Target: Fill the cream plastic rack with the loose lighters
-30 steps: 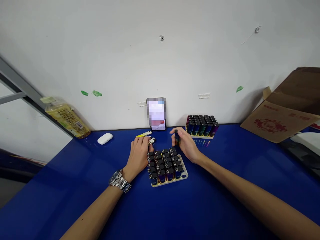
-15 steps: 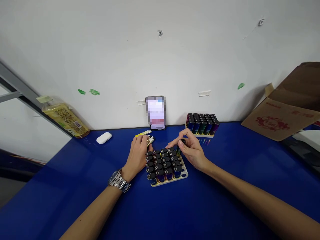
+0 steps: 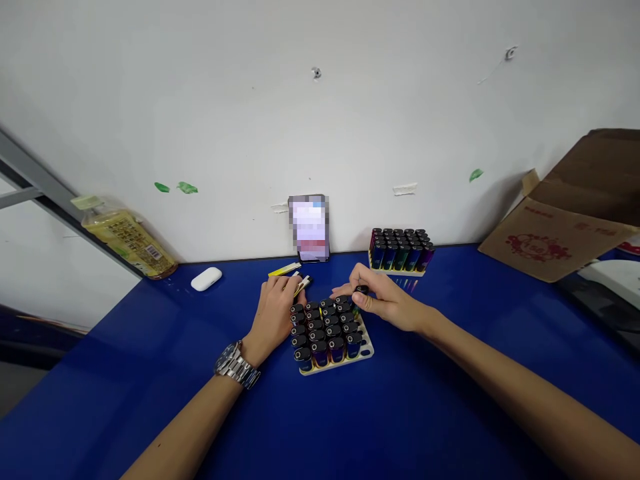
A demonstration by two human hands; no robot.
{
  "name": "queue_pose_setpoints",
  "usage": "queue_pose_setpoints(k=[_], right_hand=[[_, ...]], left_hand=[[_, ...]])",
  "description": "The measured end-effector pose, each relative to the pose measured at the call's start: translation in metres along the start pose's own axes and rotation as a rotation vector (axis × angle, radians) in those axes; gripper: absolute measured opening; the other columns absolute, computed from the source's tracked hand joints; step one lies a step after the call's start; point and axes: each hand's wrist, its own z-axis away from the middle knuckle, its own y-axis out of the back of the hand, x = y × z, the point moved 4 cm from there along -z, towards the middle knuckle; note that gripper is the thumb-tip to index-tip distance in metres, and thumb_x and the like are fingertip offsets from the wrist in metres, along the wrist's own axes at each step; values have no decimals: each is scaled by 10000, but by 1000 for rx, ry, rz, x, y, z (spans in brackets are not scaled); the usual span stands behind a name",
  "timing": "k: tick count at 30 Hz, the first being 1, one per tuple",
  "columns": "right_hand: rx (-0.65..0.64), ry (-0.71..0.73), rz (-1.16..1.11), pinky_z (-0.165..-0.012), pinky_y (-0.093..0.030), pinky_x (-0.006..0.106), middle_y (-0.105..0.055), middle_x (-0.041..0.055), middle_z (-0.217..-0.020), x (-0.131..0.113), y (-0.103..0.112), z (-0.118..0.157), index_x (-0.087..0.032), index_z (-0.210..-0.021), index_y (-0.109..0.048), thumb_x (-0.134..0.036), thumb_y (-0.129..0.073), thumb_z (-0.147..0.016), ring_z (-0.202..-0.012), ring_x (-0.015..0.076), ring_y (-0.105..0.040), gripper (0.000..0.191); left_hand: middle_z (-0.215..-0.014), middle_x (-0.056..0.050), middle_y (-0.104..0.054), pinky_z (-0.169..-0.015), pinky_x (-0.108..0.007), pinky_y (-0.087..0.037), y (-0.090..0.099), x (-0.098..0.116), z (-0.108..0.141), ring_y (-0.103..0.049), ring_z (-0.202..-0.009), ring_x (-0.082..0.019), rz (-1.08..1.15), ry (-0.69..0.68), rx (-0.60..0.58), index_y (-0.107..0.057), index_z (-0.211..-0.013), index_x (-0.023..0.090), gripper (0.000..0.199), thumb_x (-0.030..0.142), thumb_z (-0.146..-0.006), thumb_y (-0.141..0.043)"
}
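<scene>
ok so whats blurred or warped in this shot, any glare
Head view: the propped phone screen is pixelated; wide-angle lens bends the blue table edge and stretches the forearms; soft, even light, faint sheen on the tabletop; the lighters stay fairly sharp.

Your phone screen, centre frame, is blurred out. Cardboard box and bottle labels too small to read; box cut off at right edge.
</scene>
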Motion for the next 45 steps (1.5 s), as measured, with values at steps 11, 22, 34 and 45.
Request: queue_pose_setpoints(k=[11,22,34,45], right_hand=[[-19,-33,201,-700,-470,331,-673,27,-725,-11,0,1,-227,-866,-524,-504,-512,-906,-758,225,-633,280],[209,-86,246,-664,-463,303,-686,48,-712,29,16,-38,-168,-724,-636,-375,-496,-911,-669,172,-621,312],[100,75,-85,-772,-461,308,-673,25,-798,31,-12,-86,-176,-728,-688,-369,-626,-824,-802,163,-610,225],[560,-155,-485,-357,-329,193,-324,-127,-409,49,2,-49,-226,-681,-406,-455,-547,-833,-324,51,-266,309]], left_hand=[[-902,-70,-685,-763,-375,-447,-2,1,0,-592,-835,-215,60,-25,-20,-611,-991,195,195,234,-939,-427],[-1017,-98,-662,-852,-378,-517,1,-2,1,-600,-943,-204,168,-88,158,-572,-1120,174,227,235,-960,-423],[-1182,-105,-606,-943,-338,-521,8,2,2,-601,-1099,-184,313,-112,205,-501,-1283,201,331,226,-958,-444],[-1061,-110,-613,-915,-409,-491,3,-4,-1,-560,-1036,-228,155,10,130,-570,-1108,171,250,280,-960,-401]])
